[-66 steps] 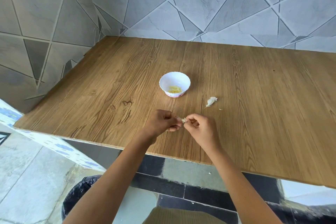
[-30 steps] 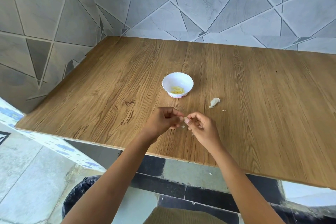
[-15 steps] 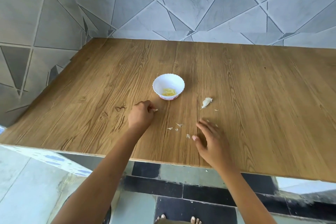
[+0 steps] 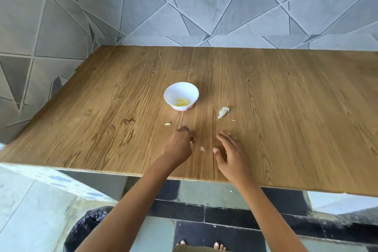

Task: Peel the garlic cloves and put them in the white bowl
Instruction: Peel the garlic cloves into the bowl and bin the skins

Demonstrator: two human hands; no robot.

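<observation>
1. A wall of grey marbled tiles (image 4: 204,6) cut into triangles fills the far side and the left of the scene.
2. A brown wood-grain table top (image 4: 286,98) runs from that wall to the near edge.
3. A dark, shiny plastic bag (image 4: 86,229) sits on the floor under the near left corner.
4. Two bare forearms reach over the near edge of the table.
5. The right hand (image 4: 232,155) is spread wide, with straight fingers low over the wood, and holds nothing.
6. The left hand (image 4: 180,146) is just to its left, with its fingers curled and their tips down at the table. A pale fleck shows at the tips, but I cannot tell whether it is pinched.
7. A small white bowl with a scalloped rim (image 4: 180,90) stands mid-table, beyond the left hand.
8. Yellowish peeled garlic cloves (image 4: 182,102) lie in the bottom of the bowl.
9. A pale, papery piece of garlic with a thin tail (image 4: 223,112) lies to the right of the bowl, beyond the right hand.
10. One small yellowish garlic clove (image 4: 167,124) lies on the wood, near the bowl on its near-left side, apart from the left hand.
11. A white flake of skin (image 4: 202,149) rests between the two hands.
</observation>
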